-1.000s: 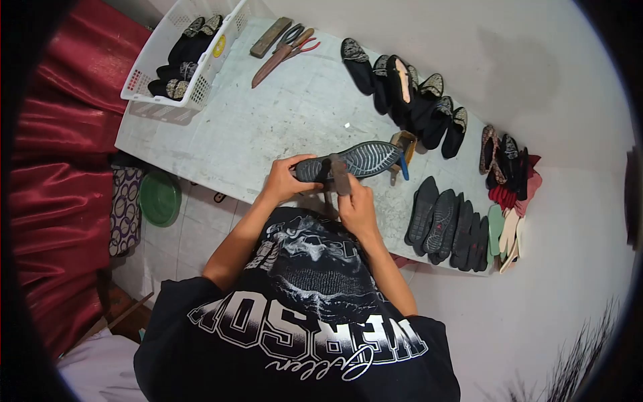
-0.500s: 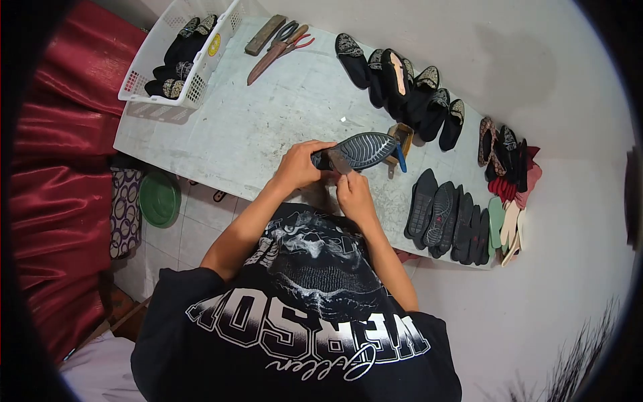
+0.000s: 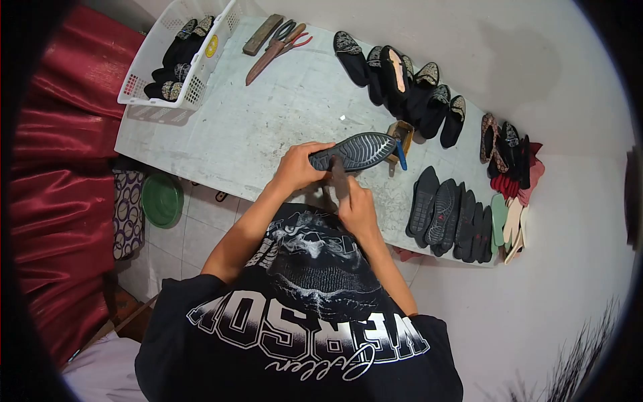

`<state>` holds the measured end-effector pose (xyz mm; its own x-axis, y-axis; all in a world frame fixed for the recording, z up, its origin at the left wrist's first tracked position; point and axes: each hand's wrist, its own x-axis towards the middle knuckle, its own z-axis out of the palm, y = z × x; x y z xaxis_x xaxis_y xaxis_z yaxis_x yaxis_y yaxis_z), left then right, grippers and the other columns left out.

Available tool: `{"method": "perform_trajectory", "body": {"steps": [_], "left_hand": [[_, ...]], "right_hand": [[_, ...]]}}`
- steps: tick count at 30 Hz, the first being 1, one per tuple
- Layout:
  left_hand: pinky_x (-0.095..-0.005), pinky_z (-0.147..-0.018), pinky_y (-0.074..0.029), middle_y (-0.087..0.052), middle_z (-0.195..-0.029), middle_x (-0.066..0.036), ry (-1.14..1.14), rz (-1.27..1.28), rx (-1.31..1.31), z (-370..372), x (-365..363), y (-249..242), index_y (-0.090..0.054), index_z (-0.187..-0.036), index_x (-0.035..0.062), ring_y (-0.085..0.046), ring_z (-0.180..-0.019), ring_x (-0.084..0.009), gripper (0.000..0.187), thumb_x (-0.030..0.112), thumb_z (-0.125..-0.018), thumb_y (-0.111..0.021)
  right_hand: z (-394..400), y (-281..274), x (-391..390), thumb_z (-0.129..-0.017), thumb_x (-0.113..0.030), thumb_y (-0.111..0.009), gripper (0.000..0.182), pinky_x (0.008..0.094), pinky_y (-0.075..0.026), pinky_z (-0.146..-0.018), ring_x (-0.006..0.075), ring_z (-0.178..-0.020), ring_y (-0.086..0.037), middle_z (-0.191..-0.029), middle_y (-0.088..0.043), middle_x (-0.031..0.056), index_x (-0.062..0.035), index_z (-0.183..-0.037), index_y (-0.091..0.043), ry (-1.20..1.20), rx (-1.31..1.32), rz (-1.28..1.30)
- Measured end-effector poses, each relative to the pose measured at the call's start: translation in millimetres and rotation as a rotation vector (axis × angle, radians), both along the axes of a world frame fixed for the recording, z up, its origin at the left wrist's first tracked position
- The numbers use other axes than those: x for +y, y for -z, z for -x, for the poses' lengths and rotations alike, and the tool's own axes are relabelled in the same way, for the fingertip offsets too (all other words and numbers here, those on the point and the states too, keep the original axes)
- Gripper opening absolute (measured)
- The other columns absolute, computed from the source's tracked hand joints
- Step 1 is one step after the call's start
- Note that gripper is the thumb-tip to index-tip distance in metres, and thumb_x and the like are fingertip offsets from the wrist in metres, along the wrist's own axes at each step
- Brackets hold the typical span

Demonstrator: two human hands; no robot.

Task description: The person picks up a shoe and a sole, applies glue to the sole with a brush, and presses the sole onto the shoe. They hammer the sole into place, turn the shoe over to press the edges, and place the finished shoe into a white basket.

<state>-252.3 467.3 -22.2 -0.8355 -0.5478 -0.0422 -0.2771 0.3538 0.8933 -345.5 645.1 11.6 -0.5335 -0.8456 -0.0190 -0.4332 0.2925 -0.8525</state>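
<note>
My left hand (image 3: 299, 165) is closed around the heel end of a black shoe (image 3: 365, 150), whose ribbed sole faces up and whose pointed toe is to the right. In my right hand (image 3: 358, 207) is a dark, flat-bladed tool (image 3: 340, 179), gripped by its lower end. The tool points up toward the shoe, and its tip overlaps the near edge of the sole close to my left fingers. Just past the toe stands a small open box (image 3: 403, 134) with a blue-handled tool (image 3: 401, 155) leaning out of it.
Several black patterned shoes (image 3: 349, 57) line the table's back edge. Dark soles (image 3: 442, 216) stand in a row at right, beside green and cream pieces (image 3: 511, 224). Pliers (image 3: 295, 41), a sheath-like brown piece (image 3: 262, 67) and a block (image 3: 263, 35) lie near a white basket (image 3: 191, 80) of shoes.
My right hand has moved slightly down and right, and the tool now points more upright, with its tip still at the sole. The left hand keeps the shoe nearly in place.
</note>
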Motion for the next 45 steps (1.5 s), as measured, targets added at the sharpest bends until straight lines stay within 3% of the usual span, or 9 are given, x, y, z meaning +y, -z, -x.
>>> {"method": "perform_trajectory", "body": {"steps": [4,7,11,18,21,24,36,38,45], "left_hand": [[-0.0359,-0.100,-0.054,-0.073,-0.126,-0.015,-0.040,-0.015,-0.046,0,1,-4,-0.073,-0.129,0.0096,-0.071,-0.115,-0.0286,0.066,0.021,-0.066,-0.091],[-0.0357,-0.100,-0.054,-0.073,-0.127,-0.015,-0.021,-0.015,-0.056,-3,0,-5,-0.073,-0.129,0.0096,-0.071,-0.115,-0.0284,0.066,0.021,-0.067,-0.091],[-0.0355,-0.100,-0.054,-0.073,-0.126,-0.016,-0.020,-0.028,-0.051,-1,0,-2,-0.073,-0.130,0.0098,-0.072,-0.115,-0.0279,0.067,0.020,-0.066,-0.091],[-0.0352,-0.099,-0.055,-0.074,-0.124,-0.015,-0.023,-0.043,-0.050,0,3,-3,-0.073,-0.130,0.0103,-0.072,-0.112,-0.0270,0.067,0.017,-0.066,-0.091],[-0.0350,-0.099,-0.055,-0.074,-0.125,-0.015,-0.044,-0.073,-0.067,-3,3,-2,-0.073,-0.130,0.0106,-0.072,-0.112,-0.0267,0.066,0.016,-0.067,-0.090],[-0.0346,-0.099,-0.054,-0.074,-0.125,-0.015,-0.017,-0.011,-0.043,-1,2,-2,-0.073,-0.130,0.0108,-0.072,-0.113,-0.0259,0.066,0.015,-0.067,-0.090],[-0.0353,-0.102,-0.053,-0.074,-0.125,-0.015,-0.056,-0.099,-0.106,-2,2,-9,-0.073,-0.128,0.0064,-0.071,-0.115,-0.0261,0.067,0.020,-0.066,-0.093],[-0.0358,-0.101,-0.053,-0.074,-0.124,-0.017,-0.046,-0.018,-0.046,-1,4,-5,-0.073,-0.128,0.0049,-0.071,-0.115,-0.0273,0.067,0.020,-0.066,-0.093],[-0.0361,-0.101,-0.053,-0.073,-0.127,-0.016,-0.066,-0.028,-0.057,-5,3,-3,-0.072,-0.128,0.0044,-0.071,-0.116,-0.0282,0.067,0.020,-0.067,-0.093]], "right_hand": [[6,-27,-12,-0.096,-0.011,-0.054,0.013,0.0533,-0.047,-0.060,0.0522,-0.071,-0.063,-0.072,-0.063,0.0286,0.0011,-0.090,-0.055,0.022,0.011,-0.091],[9,-26,-6,-0.095,-0.010,-0.053,0.012,0.0523,-0.048,-0.060,0.0528,-0.071,-0.063,-0.072,-0.062,0.0289,0.0014,-0.091,-0.055,-0.023,-0.099,0.094],[11,0,0,-0.094,-0.010,-0.054,0.013,0.0504,-0.048,-0.060,0.0514,-0.071,-0.064,-0.072,-0.062,0.0290,0.0022,-0.091,-0.054,-0.023,-0.079,0.013],[2,-3,4,-0.097,-0.011,-0.052,0.015,0.0517,-0.048,-0.060,0.0525,-0.071,-0.063,-0.073,-0.062,0.0295,0.0024,-0.091,-0.054,0.000,-0.085,0.090],[-1,-10,6,-0.097,-0.011,-0.052,0.015,0.0512,-0.048,-0.060,0.0522,-0.071,-0.063,-0.072,-0.061,0.0291,0.0023,-0.090,-0.053,0.011,-0.093,-0.053],[-1,-1,10,-0.097,-0.011,-0.052,0.016,0.0521,-0.048,-0.060,0.0529,-0.070,-0.062,-0.073,-0.061,0.0292,0.0024,-0.090,-0.053,-0.016,-0.030,0.121],[6,-26,-15,-0.098,-0.012,-0.052,0.016,0.0567,-0.048,-0.064,0.0554,-0.076,-0.063,-0.077,-0.063,0.0327,0.0036,-0.095,-0.058,0.034,-0.162,-0.102],[8,-12,-18,-0.100,-0.015,-0.053,0.019,0.0562,-0.049,-0.063,0.0554,-0.075,-0.063,-0.078,-0.064,0.0322,0.0035,-0.096,-0.059,0.064,-0.088,0.061],[14,-14,-18,-0.100,-0.014,-0.052,0.019,0.0548,-0.048,-0.065,0.0538,-0.075,-0.062,-0.076,-0.062,0.0307,0.0031,-0.094,-0.058,0.035,-0.090,0.048]]}}
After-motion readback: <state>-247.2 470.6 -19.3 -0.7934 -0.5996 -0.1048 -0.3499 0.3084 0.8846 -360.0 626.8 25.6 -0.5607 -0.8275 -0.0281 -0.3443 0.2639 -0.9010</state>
